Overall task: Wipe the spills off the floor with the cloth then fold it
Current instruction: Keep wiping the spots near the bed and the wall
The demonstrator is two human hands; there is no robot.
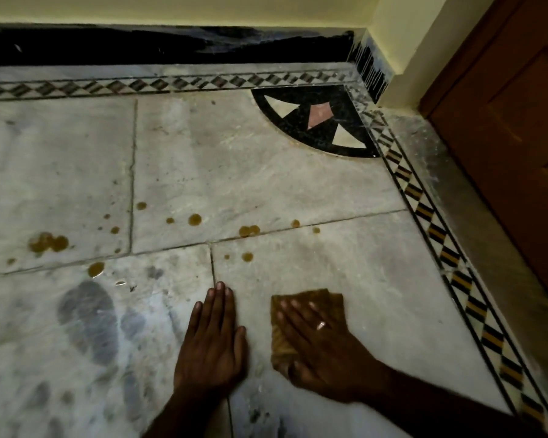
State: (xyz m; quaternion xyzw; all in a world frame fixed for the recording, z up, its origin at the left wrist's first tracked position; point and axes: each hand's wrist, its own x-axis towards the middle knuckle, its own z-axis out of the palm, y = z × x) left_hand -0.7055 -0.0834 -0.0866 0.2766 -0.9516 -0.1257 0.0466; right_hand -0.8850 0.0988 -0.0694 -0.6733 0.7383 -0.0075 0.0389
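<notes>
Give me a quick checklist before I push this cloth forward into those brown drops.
1. Cloth under the right hand: ok, the hand lies flat on it.
2. Left hand out of the way: ok, flat on the bare floor beside the cloth, apart from it.
3. Path to the nearest brown drops: ok, bare marble ahead.
4. Spills wiped: not ok, a larger puddle lies far left.
5. Cloth clean enough: cannot tell, it is brown and blurred.

left hand (211, 339) flat, fingers (219, 303) straight | right hand (317, 346) flat, fingers spread
</notes>
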